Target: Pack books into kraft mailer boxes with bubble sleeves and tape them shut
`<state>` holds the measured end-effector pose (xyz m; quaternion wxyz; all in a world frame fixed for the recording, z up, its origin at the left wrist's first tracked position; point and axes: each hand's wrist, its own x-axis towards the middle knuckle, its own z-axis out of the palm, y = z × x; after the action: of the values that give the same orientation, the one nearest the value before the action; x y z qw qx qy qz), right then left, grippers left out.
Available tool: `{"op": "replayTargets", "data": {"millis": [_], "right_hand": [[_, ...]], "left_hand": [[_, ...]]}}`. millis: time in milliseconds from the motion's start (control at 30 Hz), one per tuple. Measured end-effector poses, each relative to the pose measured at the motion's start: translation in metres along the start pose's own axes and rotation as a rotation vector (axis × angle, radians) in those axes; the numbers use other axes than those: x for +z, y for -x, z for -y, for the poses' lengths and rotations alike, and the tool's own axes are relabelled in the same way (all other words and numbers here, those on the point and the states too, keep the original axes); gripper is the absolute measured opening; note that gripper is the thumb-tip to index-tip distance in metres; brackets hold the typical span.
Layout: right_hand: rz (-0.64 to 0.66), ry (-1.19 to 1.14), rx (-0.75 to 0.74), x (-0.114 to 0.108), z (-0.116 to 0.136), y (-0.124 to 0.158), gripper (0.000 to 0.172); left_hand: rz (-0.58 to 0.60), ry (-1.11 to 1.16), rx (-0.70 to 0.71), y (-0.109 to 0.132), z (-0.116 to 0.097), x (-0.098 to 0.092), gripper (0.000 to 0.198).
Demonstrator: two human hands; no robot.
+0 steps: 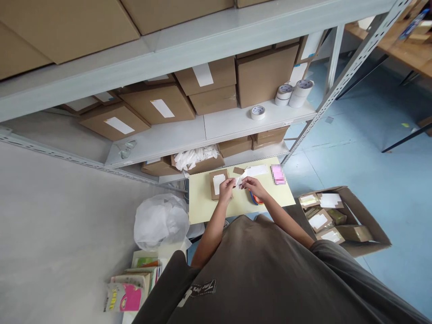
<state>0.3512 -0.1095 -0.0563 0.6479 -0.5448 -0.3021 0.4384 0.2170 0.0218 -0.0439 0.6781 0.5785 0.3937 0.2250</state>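
Observation:
Above the pale yellow table [205, 211], my left hand [227, 189] and my right hand [254, 186] pinch a small white paper piece [238, 181] between them. It looks like a label; fine detail is too small to tell. Left of it lies a small cardboard box [213, 194] with a white label on top, close to my left hand. Partly under my right hand is a blue and orange round object [257, 199], mostly hidden. Beyond the hands rest a white paper strip [258, 170] and a small brown cardboard piece [238, 170].
A pink item [278, 174] lies at the table's right end. Behind stands a metal shelf [229, 128] with cartons and tape rolls [258, 112]. To the right, an open carton [366, 204] holds several small boxes. A plastic bag [161, 220] and books [130, 292] are left.

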Motion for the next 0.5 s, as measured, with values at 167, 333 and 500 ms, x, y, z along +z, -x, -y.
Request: {"op": "replayTargets", "data": {"millis": [167,333,500], "right_hand": [[-0.032,-0.035,0.036,-0.002,-0.002,-0.001,0.029],[0.000,-0.024,0.055,-0.003,0.004,0.002,0.021],[-0.173,-0.125,0.115,-0.003,0.007,0.008,0.024]], "left_hand": [[0.084,0.088,-0.054,0.005,0.001,0.003,0.076],[0.019,-0.040,0.048,0.011,0.000,0.008,0.060],[-0.180,0.040,0.042,0.012,0.008,0.008,0.058]]}}
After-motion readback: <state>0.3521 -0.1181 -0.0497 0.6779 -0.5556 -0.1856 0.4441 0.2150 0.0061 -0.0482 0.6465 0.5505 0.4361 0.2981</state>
